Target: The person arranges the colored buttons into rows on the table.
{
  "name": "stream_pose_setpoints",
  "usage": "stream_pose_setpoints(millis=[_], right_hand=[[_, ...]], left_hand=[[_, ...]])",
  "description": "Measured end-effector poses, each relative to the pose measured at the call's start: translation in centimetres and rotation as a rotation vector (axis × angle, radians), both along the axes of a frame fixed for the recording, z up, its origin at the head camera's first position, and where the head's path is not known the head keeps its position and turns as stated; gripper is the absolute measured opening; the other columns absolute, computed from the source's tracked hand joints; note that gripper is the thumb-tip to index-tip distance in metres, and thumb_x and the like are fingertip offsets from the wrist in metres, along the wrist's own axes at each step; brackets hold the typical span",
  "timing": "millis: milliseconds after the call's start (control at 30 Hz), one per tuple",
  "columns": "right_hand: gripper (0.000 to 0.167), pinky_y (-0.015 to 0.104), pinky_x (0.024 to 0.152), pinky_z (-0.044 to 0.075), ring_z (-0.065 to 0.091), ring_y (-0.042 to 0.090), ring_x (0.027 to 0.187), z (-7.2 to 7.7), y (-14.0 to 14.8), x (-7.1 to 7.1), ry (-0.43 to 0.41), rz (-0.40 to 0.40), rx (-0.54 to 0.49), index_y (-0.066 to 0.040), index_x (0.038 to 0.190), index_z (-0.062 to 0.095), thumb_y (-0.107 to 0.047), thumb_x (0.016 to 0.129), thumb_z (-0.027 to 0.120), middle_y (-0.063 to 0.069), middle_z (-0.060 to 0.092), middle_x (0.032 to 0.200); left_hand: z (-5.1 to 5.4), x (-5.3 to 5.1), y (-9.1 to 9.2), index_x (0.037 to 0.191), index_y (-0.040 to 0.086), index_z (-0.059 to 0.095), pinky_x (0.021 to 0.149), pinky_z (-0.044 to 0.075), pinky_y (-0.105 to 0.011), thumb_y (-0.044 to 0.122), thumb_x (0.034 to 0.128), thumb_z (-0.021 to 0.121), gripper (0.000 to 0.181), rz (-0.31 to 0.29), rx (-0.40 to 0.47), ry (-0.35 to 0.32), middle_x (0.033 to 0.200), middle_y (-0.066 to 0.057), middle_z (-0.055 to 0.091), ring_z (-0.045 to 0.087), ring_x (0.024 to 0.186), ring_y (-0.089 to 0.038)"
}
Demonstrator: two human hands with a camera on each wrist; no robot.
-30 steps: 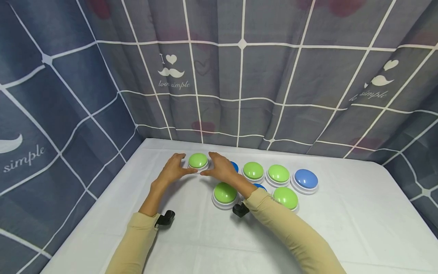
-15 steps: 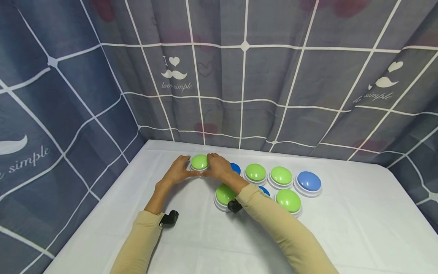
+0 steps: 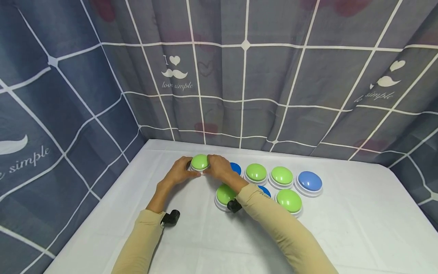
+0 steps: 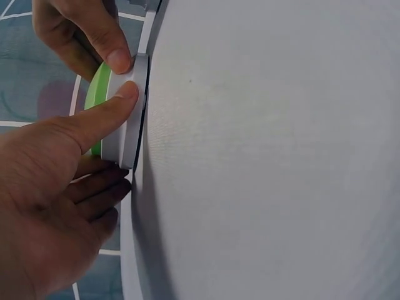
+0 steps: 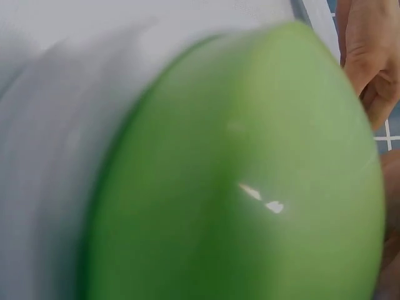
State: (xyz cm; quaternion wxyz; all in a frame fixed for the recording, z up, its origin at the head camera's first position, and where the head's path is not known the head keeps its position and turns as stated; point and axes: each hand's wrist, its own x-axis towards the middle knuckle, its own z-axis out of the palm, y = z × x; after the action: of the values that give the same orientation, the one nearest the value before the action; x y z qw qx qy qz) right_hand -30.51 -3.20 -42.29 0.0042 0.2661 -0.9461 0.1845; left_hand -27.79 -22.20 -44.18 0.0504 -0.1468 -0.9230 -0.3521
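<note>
A green dome button (image 3: 200, 162) with a white base is at the far left of the table, held between both hands. My left hand (image 3: 178, 171) grips its left side and my right hand (image 3: 219, 167) its right side. In the left wrist view both thumbs press the white base (image 4: 114, 144), the left fingers lying behind it; its underside is at or near the tabletop. Another green button (image 3: 225, 195) sits under my right wrist and fills much of the right wrist view, hiding most of the held one there.
Right of my hands stand a partly hidden blue button (image 3: 235, 168), green buttons (image 3: 256, 172) (image 3: 281, 175) and a blue button (image 3: 310, 181). Nearer, my right sleeve (image 3: 273, 217) partly covers a blue button (image 3: 264, 191) beside a green button (image 3: 289, 200). A grid-patterned curtain (image 3: 219, 76) borders the white table (image 3: 359, 213).
Both hands have closed in on the green button, the right hand moving from slightly apart to contact with its side. The view has shifted slightly; the other buttons keep their places.
</note>
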Motion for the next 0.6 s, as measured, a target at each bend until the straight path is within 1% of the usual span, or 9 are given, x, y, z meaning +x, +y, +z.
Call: stream_pose_setpoints(millis=[133, 267, 400, 467, 600], right_hand=[[0.044, 0.039, 0.092, 0.050, 0.064, 0.026, 0.105, 0.3, 0.1, 0.0, -0.029, -0.001, -0.042, -0.003, 0.120, 0.064, -0.025, 0.086, 0.080, 0.011, 0.069, 0.113], [0.052, 0.041, 0.097, 0.048, 0.062, 0.028, 0.112, 0.8, 0.3, 0.0, -0.050, -0.006, -0.118, -0.001, 0.128, 0.061, -0.022, 0.085, 0.080, 0.013, 0.067, 0.121], [0.056, 0.042, 0.099, 0.046, 0.060, 0.029, 0.116, 1.0, 0.5, -0.1, -0.056, 0.003, -0.179, -0.001, 0.133, 0.058, -0.021, 0.085, 0.080, 0.014, 0.065, 0.126], [0.059, 0.042, 0.101, 0.045, 0.059, 0.029, 0.119, 0.9, 0.6, -0.1, -0.062, 0.008, -0.205, -0.001, 0.135, 0.056, -0.021, 0.085, 0.080, 0.014, 0.063, 0.129], [0.063, 0.042, 0.106, 0.041, 0.055, 0.031, 0.124, 1.0, 0.9, 0.1, -0.064, 0.017, -0.264, 0.000, 0.139, 0.053, -0.023, 0.086, 0.079, 0.016, 0.059, 0.135]], left_hand=[[0.3, -0.2, -0.1, 0.126, -0.005, 0.063, 0.106, 0.037, -0.055, 0.019, 0.0798, 0.085, 0.056, 0.019, 0.002, -0.028, 0.124, -0.021, 0.062, 0.052, 0.122, -0.040], [0.9, -0.4, -0.2, 0.127, -0.005, 0.062, 0.105, 0.037, -0.055, 0.019, 0.0801, 0.085, 0.058, 0.027, 0.000, -0.030, 0.126, -0.022, 0.061, 0.051, 0.124, -0.041], [1.4, -0.2, -0.5, 0.129, -0.005, 0.060, 0.106, 0.036, -0.056, 0.021, 0.0804, 0.084, 0.061, 0.032, 0.014, -0.035, 0.128, -0.024, 0.059, 0.049, 0.127, -0.042], [1.7, 0.0, -0.6, 0.129, -0.006, 0.060, 0.106, 0.036, -0.056, 0.021, 0.0800, 0.085, 0.061, 0.032, 0.023, -0.028, 0.128, -0.024, 0.059, 0.049, 0.127, -0.042], [2.3, 0.4, -0.6, 0.128, -0.007, 0.061, 0.105, 0.037, -0.056, 0.019, 0.0788, 0.086, 0.061, 0.026, 0.046, 0.008, 0.126, -0.024, 0.060, 0.051, 0.124, -0.041]])
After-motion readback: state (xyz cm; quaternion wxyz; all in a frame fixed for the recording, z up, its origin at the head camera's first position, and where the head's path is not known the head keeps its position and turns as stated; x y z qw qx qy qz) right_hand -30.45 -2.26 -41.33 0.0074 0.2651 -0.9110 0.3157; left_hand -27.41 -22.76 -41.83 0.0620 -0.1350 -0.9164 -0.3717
